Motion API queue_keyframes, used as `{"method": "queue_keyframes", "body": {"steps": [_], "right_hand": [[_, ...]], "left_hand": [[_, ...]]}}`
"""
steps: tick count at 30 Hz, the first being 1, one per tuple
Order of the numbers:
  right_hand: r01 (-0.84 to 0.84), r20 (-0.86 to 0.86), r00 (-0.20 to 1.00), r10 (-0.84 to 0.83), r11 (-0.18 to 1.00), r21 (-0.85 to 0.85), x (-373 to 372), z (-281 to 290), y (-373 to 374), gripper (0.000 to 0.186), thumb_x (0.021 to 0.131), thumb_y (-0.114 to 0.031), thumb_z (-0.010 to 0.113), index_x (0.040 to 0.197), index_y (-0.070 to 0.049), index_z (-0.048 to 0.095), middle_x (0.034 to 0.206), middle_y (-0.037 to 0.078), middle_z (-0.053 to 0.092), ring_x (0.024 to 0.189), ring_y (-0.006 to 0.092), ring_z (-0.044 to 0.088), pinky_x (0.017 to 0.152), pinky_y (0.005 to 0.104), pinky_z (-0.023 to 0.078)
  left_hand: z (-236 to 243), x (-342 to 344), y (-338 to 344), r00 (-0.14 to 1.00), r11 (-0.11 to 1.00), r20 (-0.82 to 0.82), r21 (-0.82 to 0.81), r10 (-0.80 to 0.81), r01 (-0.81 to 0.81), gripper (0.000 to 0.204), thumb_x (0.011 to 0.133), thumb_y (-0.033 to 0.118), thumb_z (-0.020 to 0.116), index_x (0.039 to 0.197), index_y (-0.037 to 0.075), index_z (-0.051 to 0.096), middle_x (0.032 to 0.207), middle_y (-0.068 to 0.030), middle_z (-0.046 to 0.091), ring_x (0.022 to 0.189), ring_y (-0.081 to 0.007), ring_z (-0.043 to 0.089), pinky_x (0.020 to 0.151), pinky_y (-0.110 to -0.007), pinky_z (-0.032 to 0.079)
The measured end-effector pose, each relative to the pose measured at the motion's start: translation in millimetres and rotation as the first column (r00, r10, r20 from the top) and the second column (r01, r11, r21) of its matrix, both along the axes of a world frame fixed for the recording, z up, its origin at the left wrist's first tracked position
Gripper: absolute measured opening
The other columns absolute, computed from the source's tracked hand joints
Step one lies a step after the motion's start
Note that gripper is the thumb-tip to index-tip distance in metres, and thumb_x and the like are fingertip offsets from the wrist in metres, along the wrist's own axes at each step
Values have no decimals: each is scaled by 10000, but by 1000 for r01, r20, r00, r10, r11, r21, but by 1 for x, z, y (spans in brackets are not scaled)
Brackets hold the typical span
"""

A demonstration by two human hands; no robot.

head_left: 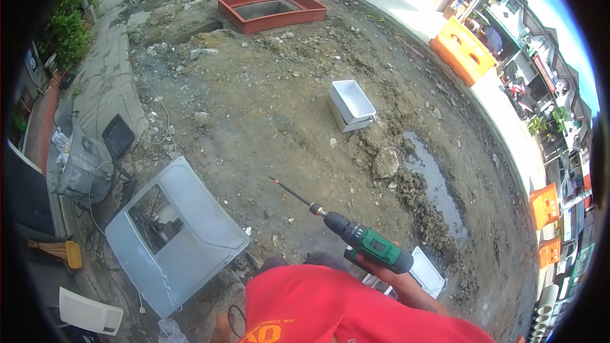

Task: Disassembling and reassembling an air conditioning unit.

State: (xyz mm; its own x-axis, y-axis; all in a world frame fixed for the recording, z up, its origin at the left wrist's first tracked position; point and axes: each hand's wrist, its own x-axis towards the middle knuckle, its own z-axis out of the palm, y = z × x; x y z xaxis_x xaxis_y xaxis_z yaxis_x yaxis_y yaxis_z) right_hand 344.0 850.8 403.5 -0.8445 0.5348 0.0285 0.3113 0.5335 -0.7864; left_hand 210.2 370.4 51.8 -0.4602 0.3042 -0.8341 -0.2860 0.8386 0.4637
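Observation:
My right hand (pixel 383 271) is wrapped round the handle of a green and black cordless drill (pixel 375 248). The drill carries a long dark bit with a reddish tip, pointing up and left over the dirt. Beyond that hand lies a pale rectangular panel or tray (pixel 427 272), partly hidden by my arm. Bare skin of my left arm or hand (pixel 222 328) shows at the lower edge beside a loop of black cord (pixel 237 317); its fingers cannot be made out. Left of my body rests a large grey casing panel (pixel 197 216) with a rectangular opening.
Two light rectangular bins (pixel 353 103) sit stacked on muddy ground. A puddle (pixel 435 184) and rubble lie to their right. Farther off, a red frame (pixel 273 23) surrounds a pit. Orange barriers (pixel 462 51) line the road. A grey tub (pixel 82 165) stands at left, near a broom (pixel 60 253).

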Motion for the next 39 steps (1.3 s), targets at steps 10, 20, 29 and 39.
{"method": "queue_keyframes", "body": {"steps": [10,20,29,39], "right_hand": [[-508,71,838,542,820,-264,-172,-72,205,160,849,-189,752,958,-81,707,854,68,711,709,198,673,653,339,526],[-683,259,464,847,528,-504,-324,-100,309,273,890,-157,720,1131,-51,647,1043,32,662,952,148,594,849,341,485],[-858,472,105,875,320,-403,-385,-94,218,326,900,-217,713,1174,-57,639,1001,42,649,895,159,595,804,341,495],[-937,656,-99,748,152,-315,-423,-110,118,373,913,-180,693,1252,-59,599,1144,64,644,1042,180,588,915,360,468]], "left_hand": [[-7,-47,242,773,839,-333,145,540,-524,428,897,379,555,815,-17,695,700,-176,662,644,-282,649,646,-426,488],[-28,21,390,-448,-450,214,-45,868,-892,617,959,626,397,773,82,621,525,54,338,409,-93,266,408,-288,245],[-101,-42,411,-641,-916,708,22,298,-401,758,907,783,255,779,114,589,547,65,313,455,-106,243,460,-278,244],[-123,-136,368,-684,-896,608,-413,-404,163,763,852,849,249,778,151,549,571,14,331,550,-154,268,571,-328,248]]}}
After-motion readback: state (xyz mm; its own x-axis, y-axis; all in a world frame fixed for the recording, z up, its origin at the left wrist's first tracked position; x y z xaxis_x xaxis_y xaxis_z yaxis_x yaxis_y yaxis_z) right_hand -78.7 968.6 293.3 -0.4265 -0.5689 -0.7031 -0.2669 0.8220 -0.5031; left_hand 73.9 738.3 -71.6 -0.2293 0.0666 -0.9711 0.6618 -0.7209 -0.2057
